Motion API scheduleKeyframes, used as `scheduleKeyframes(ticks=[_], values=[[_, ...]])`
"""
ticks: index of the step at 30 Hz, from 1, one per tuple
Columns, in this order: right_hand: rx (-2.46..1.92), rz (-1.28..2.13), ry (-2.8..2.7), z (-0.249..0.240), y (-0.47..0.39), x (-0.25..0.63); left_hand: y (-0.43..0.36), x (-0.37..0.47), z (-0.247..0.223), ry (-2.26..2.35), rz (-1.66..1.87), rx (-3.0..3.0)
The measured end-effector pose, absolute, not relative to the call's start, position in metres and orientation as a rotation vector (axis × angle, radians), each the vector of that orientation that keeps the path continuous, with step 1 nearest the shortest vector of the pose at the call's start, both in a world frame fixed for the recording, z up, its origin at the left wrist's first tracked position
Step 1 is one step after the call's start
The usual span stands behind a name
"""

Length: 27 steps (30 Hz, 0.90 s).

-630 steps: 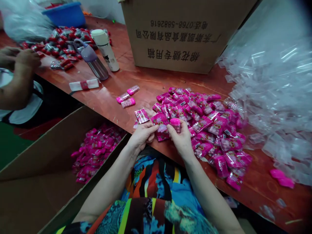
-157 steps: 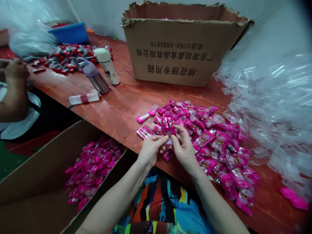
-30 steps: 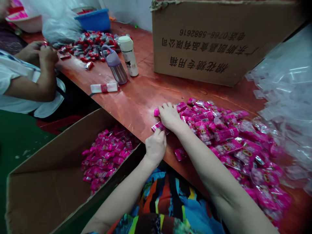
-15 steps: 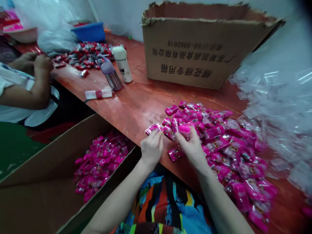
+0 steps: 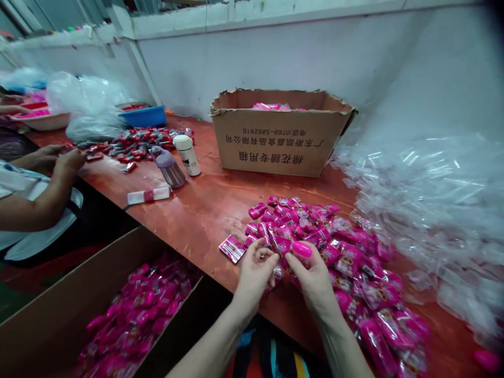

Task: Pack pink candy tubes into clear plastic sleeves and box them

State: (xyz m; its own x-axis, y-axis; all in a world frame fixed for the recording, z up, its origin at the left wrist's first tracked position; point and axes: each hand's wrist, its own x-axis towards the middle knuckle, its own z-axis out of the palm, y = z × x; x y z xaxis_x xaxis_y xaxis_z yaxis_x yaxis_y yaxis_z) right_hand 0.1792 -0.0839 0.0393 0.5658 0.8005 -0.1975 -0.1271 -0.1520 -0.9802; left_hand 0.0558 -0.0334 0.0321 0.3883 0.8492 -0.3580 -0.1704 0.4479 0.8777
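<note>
My left hand (image 5: 252,278) is closed, thumb and fingertips pinching the lower edge of a small pink candy packet (image 5: 281,244). Just to its right, my right hand (image 5: 315,278) is closed round a glossy pink plastic capsule (image 5: 302,249), its thumb tip also at the packet's edge. Part of the capsule is hidden by the fingers. Both hands are over the front of a heap of pink candy packets (image 5: 348,260) on the red table. Left of my left hand, a flat pink printed sachet (image 5: 232,248) lies on its own.
Behind the heap stands a cardboard box (image 5: 271,142) with pink items inside. Clear plastic pieces (image 5: 429,210) pile up at the right. A purple bottle (image 5: 171,170) and white bottle (image 5: 188,156) stand left. Below, an open carton (image 5: 74,283) holds pink packets. A co-worker's arm (image 5: 51,194) is far left.
The view has tipped upward, showing more wall and pink items inside the box. My hands have drawn together, and my left hand has moved from beside the flat sachet to a packet by my right hand.
</note>
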Motion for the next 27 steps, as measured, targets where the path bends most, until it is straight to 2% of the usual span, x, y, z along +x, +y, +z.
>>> scheduleKeyframes(ticks=[4, 8, 13, 20, 27], values=[[-1.503, 0.893, -0.636, 0.043, -0.085, 0.18, -0.025, 0.051, 0.043, 0.805, 0.5, 0.77], [-1.489, 0.861, -0.63, 0.05, -0.083, 0.19, -0.015, 0.048, 0.051, 0.842, 0.555, 0.698], [-1.452, 0.986, -0.681, 0.059, -0.078, 0.198, -0.005, 0.051, 0.06, 0.823, 0.561, 0.76], [-1.445, 0.933, -0.584, 0.04, -0.076, 0.183, -0.014, 0.063, 0.048, 0.841, 0.655, 0.607], [-1.584, 0.858, -0.694, 0.039, -0.082, 0.187, -0.015, 0.058, 0.042, 0.828, 0.49, 0.578]])
